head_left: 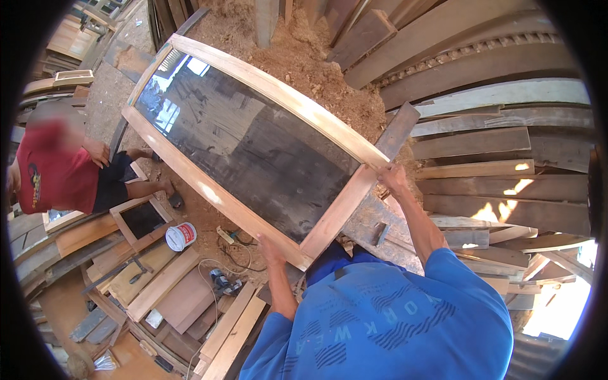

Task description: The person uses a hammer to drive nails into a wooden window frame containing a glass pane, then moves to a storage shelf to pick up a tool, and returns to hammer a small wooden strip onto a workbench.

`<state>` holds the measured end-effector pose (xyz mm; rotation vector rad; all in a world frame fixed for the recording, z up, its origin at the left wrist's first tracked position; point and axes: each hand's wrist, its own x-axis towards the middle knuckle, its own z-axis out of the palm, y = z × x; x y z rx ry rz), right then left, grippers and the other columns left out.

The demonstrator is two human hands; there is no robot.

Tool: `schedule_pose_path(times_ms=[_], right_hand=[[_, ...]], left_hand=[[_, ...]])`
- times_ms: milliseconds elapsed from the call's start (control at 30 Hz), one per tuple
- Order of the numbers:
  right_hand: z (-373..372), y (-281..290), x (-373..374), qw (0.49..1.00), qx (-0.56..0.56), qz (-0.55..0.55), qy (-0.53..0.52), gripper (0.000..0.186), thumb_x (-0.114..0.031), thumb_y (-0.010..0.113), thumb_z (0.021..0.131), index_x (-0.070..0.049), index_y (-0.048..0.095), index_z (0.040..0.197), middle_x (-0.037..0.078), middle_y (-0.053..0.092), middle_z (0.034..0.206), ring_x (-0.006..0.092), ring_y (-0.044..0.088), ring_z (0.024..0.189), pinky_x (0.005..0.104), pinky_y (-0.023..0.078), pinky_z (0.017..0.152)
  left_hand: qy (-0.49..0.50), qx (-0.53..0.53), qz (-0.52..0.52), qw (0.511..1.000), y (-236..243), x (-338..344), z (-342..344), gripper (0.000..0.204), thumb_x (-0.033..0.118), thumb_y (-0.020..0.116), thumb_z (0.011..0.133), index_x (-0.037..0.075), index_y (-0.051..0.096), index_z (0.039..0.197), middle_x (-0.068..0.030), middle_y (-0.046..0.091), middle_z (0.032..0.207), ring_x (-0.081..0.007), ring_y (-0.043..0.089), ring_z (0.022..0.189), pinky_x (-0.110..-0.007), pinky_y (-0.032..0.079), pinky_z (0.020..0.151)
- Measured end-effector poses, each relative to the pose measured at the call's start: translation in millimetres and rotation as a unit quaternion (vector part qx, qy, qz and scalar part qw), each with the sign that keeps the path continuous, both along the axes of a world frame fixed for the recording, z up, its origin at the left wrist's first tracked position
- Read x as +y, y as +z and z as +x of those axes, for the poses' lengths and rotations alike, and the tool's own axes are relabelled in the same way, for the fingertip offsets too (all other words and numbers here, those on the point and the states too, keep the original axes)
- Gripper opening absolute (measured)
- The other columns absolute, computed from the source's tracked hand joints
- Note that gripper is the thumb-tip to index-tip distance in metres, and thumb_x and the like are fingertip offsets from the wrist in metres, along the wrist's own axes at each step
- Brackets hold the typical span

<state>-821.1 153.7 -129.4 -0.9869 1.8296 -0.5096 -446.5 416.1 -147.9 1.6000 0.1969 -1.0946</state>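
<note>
Sawdusty floor (304,69): two hands (272,251) (395,179) holding one frame (339,206) (glossy-paned).

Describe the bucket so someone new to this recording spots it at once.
Start at the large wood-framed glass panel in mid-picture. Below its lower-left side, left of the person's left hand, the bucket sits beside a small dark-paned frame. It is round and white with a red label, unlike the straight-edged boards nearby.

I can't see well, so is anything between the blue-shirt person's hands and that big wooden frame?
Nothing visible stands between: the left hand touches the wooden frame near one corner, the right hand at another.
</note>
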Motion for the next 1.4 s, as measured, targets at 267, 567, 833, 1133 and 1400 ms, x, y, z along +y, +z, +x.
schedule_pose_path(times_ms=[267,567,833,1133,1400], right_hand=[[-5,-24,-14,0.996,0.053,-0.034,0.065,0.021,-0.019,0.068,0.087,0.002,0.070,0.083,0.008,0.065,0.066,0.0158,0.059,0.052,0.0324,0.047,0.047],[2,-8,-15,0.993,-0.118,0.006,-0.022,0.012,-0.009,0.063,0.093,0.002,0.066,0.093,0.006,0.057,0.063,0.0117,0.048,0.043,0.0275,0.036,0.039],[-22,-12,-1,1.000,-0.030,0.009,0.004,0.012,-0.004,0.063,0.090,0.005,0.064,0.082,0.007,0.056,0.061,0.0142,0.052,0.045,0.0295,0.039,0.039],[-34,-12,20,0.999,-0.045,0.012,-0.002,0.016,-0.009,0.064,0.091,0.004,0.065,0.082,0.008,0.059,0.063,0.0154,0.057,0.050,0.0304,0.047,0.044],[18,107,-35,0.909,0.336,0.045,0.244,0.054,-0.039,0.058,0.090,-0.003,0.062,0.130,0.025,0.066,0.122,0.0406,0.062,0.117,0.0505,0.049,0.098]], left_hand=[[-0.004,-0.065,-0.036,0.997,-15,-14,31,0.076,0.061,0.048,0.099,-0.001,0.042,0.143,-0.0198,0.053,0.135,-0.0363,0.057,0.118,-0.052,0.047,0.100],[-0.038,-0.192,0.028,0.980,-30,-35,56,0.076,0.058,0.031,0.104,-0.007,0.044,0.143,-0.0219,0.058,0.133,-0.0327,0.059,0.118,-0.041,0.045,0.102],[-0.039,-0.191,0.100,0.976,-17,-9,12,0.073,0.054,0.026,0.106,-0.007,0.045,0.142,-0.0217,0.058,0.133,-0.0312,0.058,0.119,-0.040,0.045,0.102],[-0.001,-0.123,0.103,0.987,-9,-2,4,0.068,0.046,0.029,0.107,-0.011,0.055,0.131,-0.0256,0.062,0.127,-0.0350,0.058,0.121,-0.042,0.043,0.102],[-0.041,-0.252,0.153,0.955,-44,-1,44,0.070,0.053,0.041,0.103,-0.007,0.046,0.139,-0.0262,0.056,0.135,-0.0365,0.054,0.124,-0.044,0.041,0.105]])
